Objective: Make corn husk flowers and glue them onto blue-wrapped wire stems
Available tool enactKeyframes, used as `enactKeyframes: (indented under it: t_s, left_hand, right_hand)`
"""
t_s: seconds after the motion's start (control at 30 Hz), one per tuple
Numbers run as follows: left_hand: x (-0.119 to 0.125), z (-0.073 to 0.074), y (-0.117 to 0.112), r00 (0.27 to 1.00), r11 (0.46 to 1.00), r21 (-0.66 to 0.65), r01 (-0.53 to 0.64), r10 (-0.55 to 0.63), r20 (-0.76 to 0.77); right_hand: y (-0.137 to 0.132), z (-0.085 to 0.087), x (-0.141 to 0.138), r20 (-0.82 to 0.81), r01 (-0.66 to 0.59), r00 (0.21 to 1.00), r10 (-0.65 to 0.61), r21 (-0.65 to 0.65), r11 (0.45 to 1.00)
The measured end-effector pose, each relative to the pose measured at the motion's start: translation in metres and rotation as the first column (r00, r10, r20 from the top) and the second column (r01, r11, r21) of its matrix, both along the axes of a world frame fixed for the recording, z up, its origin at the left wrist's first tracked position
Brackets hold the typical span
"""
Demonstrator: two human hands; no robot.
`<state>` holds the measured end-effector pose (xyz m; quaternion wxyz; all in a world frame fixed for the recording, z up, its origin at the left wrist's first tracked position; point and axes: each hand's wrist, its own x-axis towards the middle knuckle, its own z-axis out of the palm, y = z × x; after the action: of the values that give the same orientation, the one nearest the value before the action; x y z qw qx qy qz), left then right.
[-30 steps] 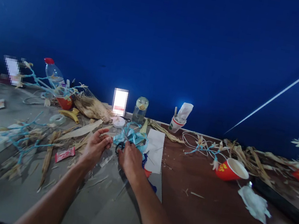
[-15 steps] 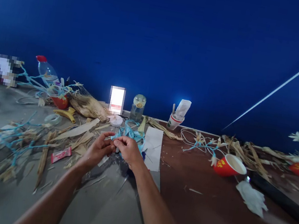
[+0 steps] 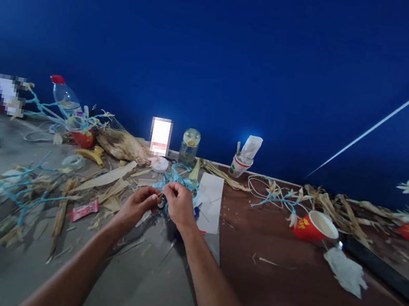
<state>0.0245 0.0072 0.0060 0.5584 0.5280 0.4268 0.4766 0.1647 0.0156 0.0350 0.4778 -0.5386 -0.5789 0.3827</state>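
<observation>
My left hand [image 3: 138, 207] and my right hand [image 3: 180, 202] meet over the table, fingertips pinched together on a small item I cannot make out. A dark ring, perhaps a scissors handle [image 3: 161, 202], shows just below the fingertips. Right behind them lies a tangle of light blue ribbon [image 3: 179, 181]. A white sheet of paper [image 3: 210, 199] lies to the right of my right hand. Dried straw strips [image 3: 112, 184] lie left of my left hand.
A red paper cup [image 3: 314, 226] lies tipped on the brown tabletop [image 3: 282, 293]. At the back stand a glass jar [image 3: 189, 147], a white cup with tissue [image 3: 241, 163] and a plastic bottle [image 3: 63, 95]. Blue-wrapped flower stems [image 3: 30, 185], a pink wrapper [image 3: 84, 210] and crumpled tissue [image 3: 344, 271] lie around.
My right hand rose from the ribbon pile and came left to meet my left hand; both now pinch together in front of the ribbon.
</observation>
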Motion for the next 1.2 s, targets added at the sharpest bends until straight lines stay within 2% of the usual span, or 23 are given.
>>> enactKeyframes:
  t_s: [0.2,0.37,0.67,0.9,1.2]
  left_hand:
    - [0.006,0.004,0.001,0.995,0.995,0.018,-0.096,0.097,-0.034]
    - [0.006,0.005,0.000,0.992,0.992,0.063,-0.108,0.112,-0.064]
    - [0.003,-0.011,0.003,0.995,0.996,-0.020,-0.084,0.085,0.054]
    - [0.004,-0.006,0.001,0.974,0.985,0.091,-0.148,0.161,-0.157]
    - [0.009,-0.001,-0.003,0.951,0.973,0.128,-0.191,0.216,-0.224]
  right_hand:
    - [-0.004,-0.006,-0.008,0.099,0.015,0.995,-0.022,0.071,0.997]
    - [-0.006,-0.006,-0.012,0.098,0.011,0.995,-0.019,0.080,0.997]
    - [-0.006,-0.010,-0.013,0.102,0.037,0.994,-0.049,0.116,0.993]
    - [-0.007,-0.009,-0.012,0.097,-0.012,0.995,0.006,0.060,0.998]
    - [-0.005,-0.005,-0.012,0.080,-0.028,0.996,0.028,-0.003,1.000]
